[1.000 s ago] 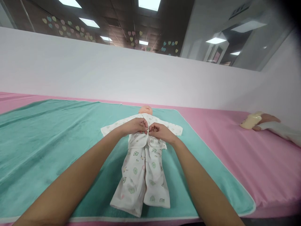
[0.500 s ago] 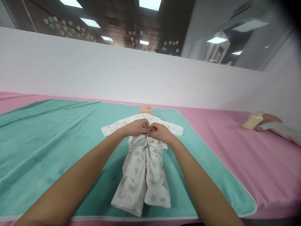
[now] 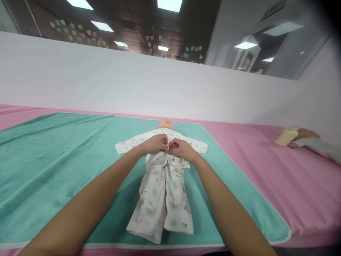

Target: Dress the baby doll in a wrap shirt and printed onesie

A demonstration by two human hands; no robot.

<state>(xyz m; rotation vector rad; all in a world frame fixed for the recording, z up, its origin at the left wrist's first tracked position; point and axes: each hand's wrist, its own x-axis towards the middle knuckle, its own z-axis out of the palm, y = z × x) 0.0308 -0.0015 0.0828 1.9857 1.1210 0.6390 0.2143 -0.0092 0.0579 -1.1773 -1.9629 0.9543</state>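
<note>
A baby doll (image 3: 165,124) lies on its back, head toward the wall, dressed in a white printed baby jacket (image 3: 195,144) and matching trousers (image 3: 151,202). Both sleeves spread out to the sides. Over the front opening of the jacket, my left hand (image 3: 157,143) pinches one edge of the cloth. Close beside it, nearly touching, my right hand (image 3: 181,148) pinches the facing edge. The fingertips hide whatever small fastening may lie between them. Below the hands the jacket's hem falls in two rounded flaps over the trousers' waist.
Beneath the doll a teal blanket (image 3: 80,153) with a pale border covers part of a pink padded surface (image 3: 247,149). At the far right, another person's hand (image 3: 306,134) rests by a pale yellow object (image 3: 286,137). A white wall (image 3: 133,81) stands behind.
Almost nothing differs. Both my hands stay at the jacket's front, with only a slight shift of the fingers and cloth.
</note>
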